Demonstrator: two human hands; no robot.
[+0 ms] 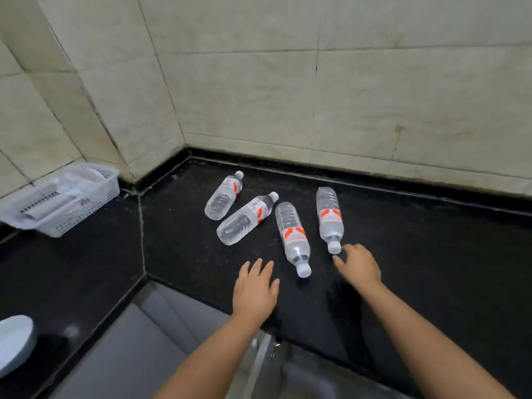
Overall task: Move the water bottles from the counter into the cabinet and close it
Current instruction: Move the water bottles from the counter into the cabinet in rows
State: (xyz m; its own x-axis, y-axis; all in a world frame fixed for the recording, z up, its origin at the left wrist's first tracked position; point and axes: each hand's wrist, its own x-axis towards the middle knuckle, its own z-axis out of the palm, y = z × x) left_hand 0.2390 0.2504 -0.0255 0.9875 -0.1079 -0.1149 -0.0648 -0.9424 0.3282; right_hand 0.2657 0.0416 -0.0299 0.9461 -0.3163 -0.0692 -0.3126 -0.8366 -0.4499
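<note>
Several clear water bottles with orange-and-white labels lie on their sides on the black counter (417, 269). The far-left bottle (224, 196) and the one beside it (246, 219) point their caps to the back. Two others, one in the middle (292, 236) and one at the right (329, 218), point their caps toward me. My left hand (254, 287) hovers open over the counter, left of the middle bottle's cap, holding nothing. My right hand (358, 266) reaches with loosely spread fingers, its fingertips just short of the right bottle's white cap. No cabinet interior shows.
A white plastic basket (62, 198) with items sits on the counter at the left by the tiled wall. A pale bowl-like dish (14, 341) is at the lower left. Grey cabinet fronts (149, 341) lie below the counter's front edge.
</note>
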